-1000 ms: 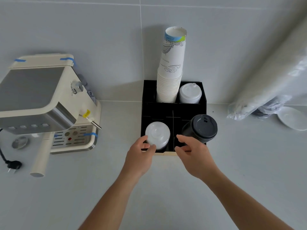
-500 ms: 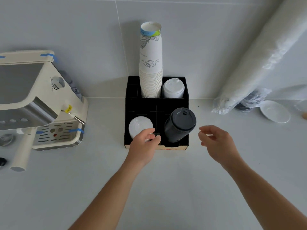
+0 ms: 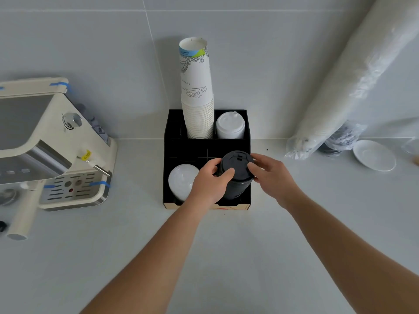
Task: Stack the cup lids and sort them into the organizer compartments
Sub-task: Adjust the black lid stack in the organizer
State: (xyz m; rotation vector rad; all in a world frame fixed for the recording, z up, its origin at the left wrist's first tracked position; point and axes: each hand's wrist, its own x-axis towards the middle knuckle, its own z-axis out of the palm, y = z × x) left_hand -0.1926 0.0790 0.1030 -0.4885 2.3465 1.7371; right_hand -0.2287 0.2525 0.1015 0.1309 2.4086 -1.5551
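Observation:
A black organizer (image 3: pixel 174 150) stands against the wall. Its front right compartment holds a stack of black lids (image 3: pixel 237 175). My left hand (image 3: pixel 209 182) grips that stack from the left, thumb on its top. My right hand (image 3: pixel 269 174) holds it from the right, fingers curled on the top lid's rim. A stack of clear domed lids (image 3: pixel 181 181) sits in the front left compartment. White lids (image 3: pixel 230 125) fill the back right compartment, beside a tall stack of paper cups (image 3: pixel 197 94).
A cream espresso machine (image 3: pixel 52 146) stands at the left with its portafilter handle (image 3: pixel 21 217) sticking forward. Bagged sleeves of cups (image 3: pixel 347 80) lean on the wall at right, next to a white saucer (image 3: pixel 374 155).
Both hands have moved onto the black lid stack: the left came from the clear lids, the right came back in from the open counter. The view has shifted slightly.

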